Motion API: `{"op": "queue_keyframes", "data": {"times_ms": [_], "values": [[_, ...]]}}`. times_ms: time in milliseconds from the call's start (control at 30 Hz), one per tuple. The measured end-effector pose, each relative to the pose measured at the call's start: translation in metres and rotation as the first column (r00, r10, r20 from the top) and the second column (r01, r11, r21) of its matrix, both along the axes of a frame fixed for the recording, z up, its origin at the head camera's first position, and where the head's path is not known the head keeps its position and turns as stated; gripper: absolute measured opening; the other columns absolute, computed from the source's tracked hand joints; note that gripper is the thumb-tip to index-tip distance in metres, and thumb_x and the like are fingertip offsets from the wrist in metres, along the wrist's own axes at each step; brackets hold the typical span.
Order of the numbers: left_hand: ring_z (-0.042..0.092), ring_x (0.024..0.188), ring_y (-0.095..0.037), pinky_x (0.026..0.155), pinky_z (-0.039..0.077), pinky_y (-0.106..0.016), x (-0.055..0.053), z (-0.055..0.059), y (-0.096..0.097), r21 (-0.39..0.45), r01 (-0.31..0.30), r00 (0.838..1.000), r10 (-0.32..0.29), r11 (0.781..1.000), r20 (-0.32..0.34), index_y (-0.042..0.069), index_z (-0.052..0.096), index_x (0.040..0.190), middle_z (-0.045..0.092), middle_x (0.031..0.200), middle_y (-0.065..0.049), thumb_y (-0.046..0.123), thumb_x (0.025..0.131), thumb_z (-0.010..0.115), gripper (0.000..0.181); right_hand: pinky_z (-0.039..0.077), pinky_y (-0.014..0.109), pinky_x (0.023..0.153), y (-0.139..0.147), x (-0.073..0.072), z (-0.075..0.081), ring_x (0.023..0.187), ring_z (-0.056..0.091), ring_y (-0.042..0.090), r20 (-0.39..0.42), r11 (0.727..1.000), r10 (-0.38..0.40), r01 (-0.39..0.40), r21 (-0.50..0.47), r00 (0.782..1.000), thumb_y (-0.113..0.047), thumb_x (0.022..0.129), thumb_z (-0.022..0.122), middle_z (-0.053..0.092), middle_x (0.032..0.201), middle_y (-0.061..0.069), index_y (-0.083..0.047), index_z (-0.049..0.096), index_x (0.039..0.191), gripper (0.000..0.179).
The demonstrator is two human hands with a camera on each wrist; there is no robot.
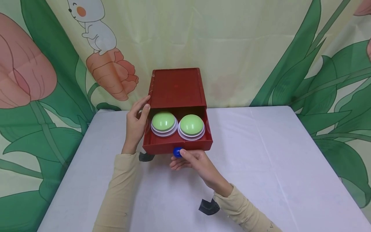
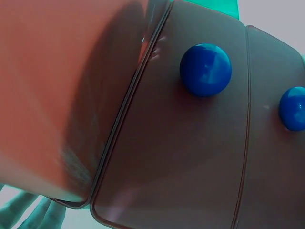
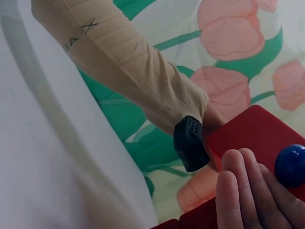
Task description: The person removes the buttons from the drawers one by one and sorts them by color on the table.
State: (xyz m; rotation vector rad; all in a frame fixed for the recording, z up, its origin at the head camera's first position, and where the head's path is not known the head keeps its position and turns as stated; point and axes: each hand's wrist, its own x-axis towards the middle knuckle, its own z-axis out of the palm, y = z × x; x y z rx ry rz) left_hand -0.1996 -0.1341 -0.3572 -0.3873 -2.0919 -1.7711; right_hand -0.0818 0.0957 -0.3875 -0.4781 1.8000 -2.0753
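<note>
A red drawer cabinet stands on the table with its top drawer pulled out. Inside the drawer sit two round white push buttons with glossy green domes, a left button and a right button, side by side. My right hand pinches the drawer's blue round knob, thumb on top and the other fingers extended below. With fingers extended, my left hand rests against the cabinet's left side. The left wrist view shows two more drawer fronts with blue knobs, one knob nearer the middle.
A white cloth covers the table. Behind it hangs a printed curtain with tulips and a rabbit on a carrot. Dark wrist devices show at both sleeves, the left device clearest in the right wrist view.
</note>
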Motion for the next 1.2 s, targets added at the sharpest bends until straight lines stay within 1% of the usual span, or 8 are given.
{"op": "queue_keyframes", "data": {"times_ms": [33, 233, 300, 400, 533, 733, 933, 1200], "values": [[0.053, 0.128, -0.018, 0.103, 0.047, -0.026, 0.001, 0.001, 0.001, -0.001, 0.001, 1.0, -0.001, 1.0, 0.006, 0.011, 0.059, 0.139, 0.054, 0.144, -0.005, 0.015, 0.102, 0.055, 0.038, 0.059, 0.041, 0.087, 0.001, 0.0, 0.0, 0.093, 0.074, 0.029, 0.002, 1.0, -0.003, 0.003, 0.004, 1.0, -0.033, 0.106, 0.046, 0.073, 0.106, 0.021, 0.003, 0.068, 0.118, 0.044], [0.053, 0.127, -0.023, 0.105, 0.047, -0.03, 0.018, 0.023, 0.008, -0.023, -0.004, 1.0, 0.005, 1.0, 0.031, 0.0, 0.055, 0.139, 0.052, 0.145, -0.014, 0.01, 0.102, 0.053, 0.039, 0.059, 0.041, 0.087, 0.011, 0.001, -0.002, 0.093, 0.074, 0.03, -0.004, 1.0, -0.016, 0.016, 0.02, 1.0, -0.038, 0.108, 0.036, 0.072, 0.106, 0.025, 0.008, 0.066, 0.118, 0.056], [0.053, 0.128, -0.024, 0.107, 0.047, -0.032, 0.021, 0.026, 0.009, -0.026, -0.005, 0.999, 0.006, 1.0, 0.032, -0.002, 0.055, 0.139, 0.052, 0.145, -0.015, 0.009, 0.102, 0.052, 0.039, 0.059, 0.039, 0.087, 0.016, 0.001, -0.002, 0.093, 0.074, 0.03, -0.015, 0.999, -0.02, 0.02, 0.026, 1.0, -0.038, 0.109, 0.034, 0.072, 0.106, 0.025, 0.009, 0.066, 0.116, 0.058], [0.052, 0.129, -0.024, 0.108, 0.046, -0.035, 0.022, 0.028, 0.009, -0.023, -0.003, 0.999, 0.004, 1.0, 0.034, -0.002, 0.055, 0.139, 0.051, 0.145, -0.015, 0.009, 0.102, 0.052, 0.039, 0.059, 0.038, 0.087, 0.023, 0.001, -0.002, 0.094, 0.074, 0.03, -0.024, 0.999, -0.023, 0.024, 0.034, 0.999, -0.039, 0.109, 0.033, 0.072, 0.106, 0.025, 0.01, 0.067, 0.116, 0.06], [0.052, 0.129, -0.025, 0.108, 0.046, -0.035, 0.022, 0.028, 0.009, -0.017, 0.0, 0.999, 0.001, 1.0, 0.034, -0.001, 0.055, 0.139, 0.051, 0.146, -0.015, 0.01, 0.102, 0.052, 0.039, 0.058, 0.037, 0.088, 0.032, 0.002, 0.0, 0.094, 0.074, 0.029, -0.03, 0.999, -0.024, 0.025, 0.036, 0.999, -0.039, 0.109, 0.032, 0.072, 0.106, 0.023, 0.01, 0.066, 0.119, 0.06], [0.052, 0.13, -0.024, 0.108, 0.046, -0.036, 0.022, 0.027, 0.009, -0.015, 0.007, 0.999, -0.006, 1.0, 0.035, -0.001, 0.055, 0.139, 0.051, 0.146, -0.015, 0.01, 0.102, 0.053, 0.039, 0.058, 0.037, 0.089, 0.046, 0.004, 0.003, 0.094, 0.074, 0.03, -0.035, 0.999, -0.034, 0.035, 0.038, 0.999, -0.038, 0.109, 0.032, 0.072, 0.106, 0.023, 0.014, 0.064, 0.118, 0.061], [0.052, 0.129, -0.025, 0.105, 0.047, -0.029, 0.022, 0.028, 0.008, -0.012, 0.012, 1.0, -0.012, 1.0, 0.022, -0.002, 0.055, 0.139, 0.051, 0.145, -0.016, 0.009, 0.101, 0.053, 0.039, 0.058, 0.037, 0.089, 0.058, 0.005, 0.01, 0.094, 0.073, 0.03, -0.083, 0.998, -0.038, 0.042, 0.049, 0.996, -0.035, 0.11, 0.03, 0.073, 0.105, 0.021, 0.013, 0.064, 0.117, 0.059], [0.052, 0.129, -0.024, 0.107, 0.047, -0.036, 0.022, 0.028, 0.009, -0.017, 0.004, 0.999, -0.004, 1.0, 0.031, -0.003, 0.055, 0.139, 0.051, 0.145, -0.017, 0.009, 0.101, 0.053, 0.039, 0.058, 0.039, 0.086, 0.073, 0.005, 0.022, 0.092, 0.073, 0.03, -0.146, 0.999, -0.038, 0.043, 0.027, 0.989, -0.028, 0.111, 0.03, 0.075, 0.101, 0.014, 0.014, 0.064, 0.116, 0.054]]}}
